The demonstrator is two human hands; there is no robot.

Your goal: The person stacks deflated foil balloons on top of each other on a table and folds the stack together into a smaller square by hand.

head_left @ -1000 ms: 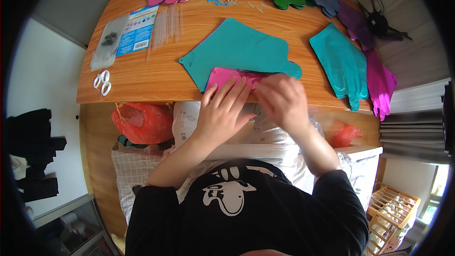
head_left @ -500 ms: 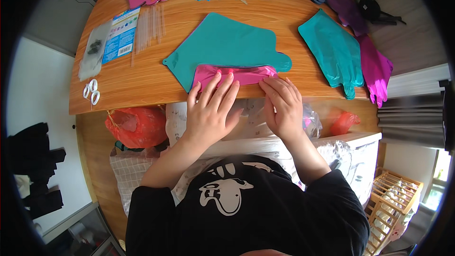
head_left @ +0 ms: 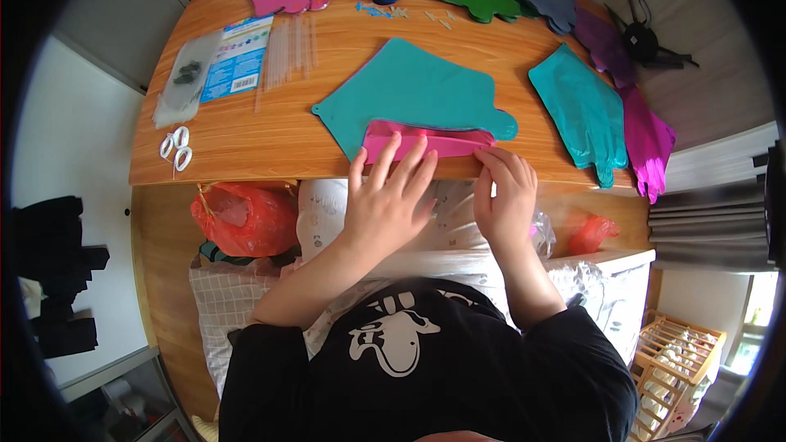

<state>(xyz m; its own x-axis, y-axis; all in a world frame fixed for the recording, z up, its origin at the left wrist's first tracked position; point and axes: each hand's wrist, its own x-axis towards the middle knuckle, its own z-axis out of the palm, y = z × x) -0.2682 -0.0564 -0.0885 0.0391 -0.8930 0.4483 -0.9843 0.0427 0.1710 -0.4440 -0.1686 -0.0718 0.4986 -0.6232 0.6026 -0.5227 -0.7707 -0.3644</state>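
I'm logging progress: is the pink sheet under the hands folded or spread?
Seemingly folded: the pink sheet makes a narrow strip with a straight near edge, its far edge overlapping the teal sheet.

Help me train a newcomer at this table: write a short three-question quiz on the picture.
1. How many white rings lie on the table?
2. True or false: the clear sticks lie to the left of the large teal foil.
3. Which hand has its fingers at the right end of the pink foil?

Key: 1. Three. 2. True. 3. The right hand.
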